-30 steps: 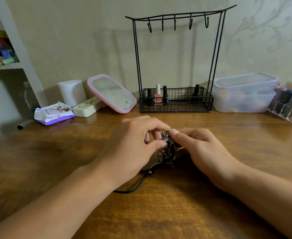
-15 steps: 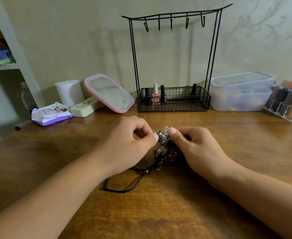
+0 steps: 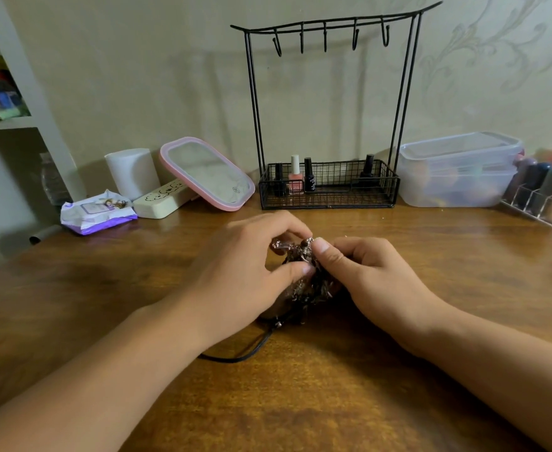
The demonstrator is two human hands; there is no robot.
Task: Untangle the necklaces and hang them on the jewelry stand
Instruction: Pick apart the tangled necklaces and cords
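A person's left hand [image 3: 248, 272] and right hand [image 3: 366, 275] work a knotted clump of dark metallic necklaces [image 3: 304, 275] near the middle of a brown wooden desk [image 3: 300, 402], each hand pinching the tangle between thumb and curled fingertips. The clump sits between the two hands, its lower part apparently resting on the desk, and a loose black cord [image 3: 245, 352] trails out from under it toward the near edge. At the desk's far edge, directly beyond the hands, stands the black wire jewelry stand [image 3: 330, 109], its row of five hooks bare and its mesh basket holding several small nail polish bottles [image 3: 296, 176]; no necklace hangs there yet, so the job appears to be in its early, untangling stage. To the left along the far edge lie a pink-rimmed rectangular mirror [image 3: 208, 174], a white cylindrical container [image 3: 133, 172] and a purple-and-white wipes packet [image 3: 97, 212]. A clear plastic lidded tub [image 3: 457, 171] sits toward the far right corner. The step in hand likely goes best with patience: loosening the clump by spreading it on the desk, finding one free end or clasp, and feeding it back through the loops, not tugging, which would tighten the knots. The black cord, thicker and already partly free, looks the easiest strand to trace out first.
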